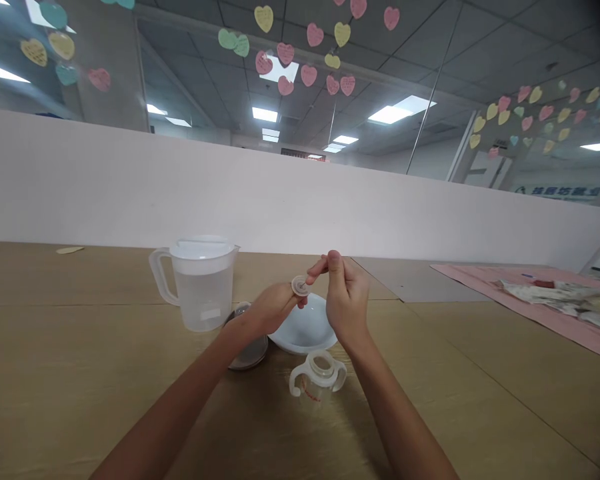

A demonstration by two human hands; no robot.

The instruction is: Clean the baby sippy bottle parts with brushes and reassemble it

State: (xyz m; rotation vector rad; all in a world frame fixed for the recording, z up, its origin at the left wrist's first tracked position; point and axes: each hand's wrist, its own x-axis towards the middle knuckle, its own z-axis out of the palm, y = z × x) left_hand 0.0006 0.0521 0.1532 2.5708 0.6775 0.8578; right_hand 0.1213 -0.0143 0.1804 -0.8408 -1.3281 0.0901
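Cap [300, 286] gripped in left fingers [303, 303]; right fingers [317, 268] loosely open beside it, near bowl [305, 330].

- Left hand [276, 305] holds a small round clear piece [301, 286]; the right hand's [347, 297] fingertips are close by it.
- White bowl [305, 328] beneath the hands.
- Open bottle [319, 379] with two handles, upright on the near desk [105, 380].
- Lidded pitcher [205, 293] at left.
- Pink cloth [480, 287] at far right.

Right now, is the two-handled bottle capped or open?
Open. The bottle stands upright, and its round mouth shows as a bare ring with nothing fitted over it.
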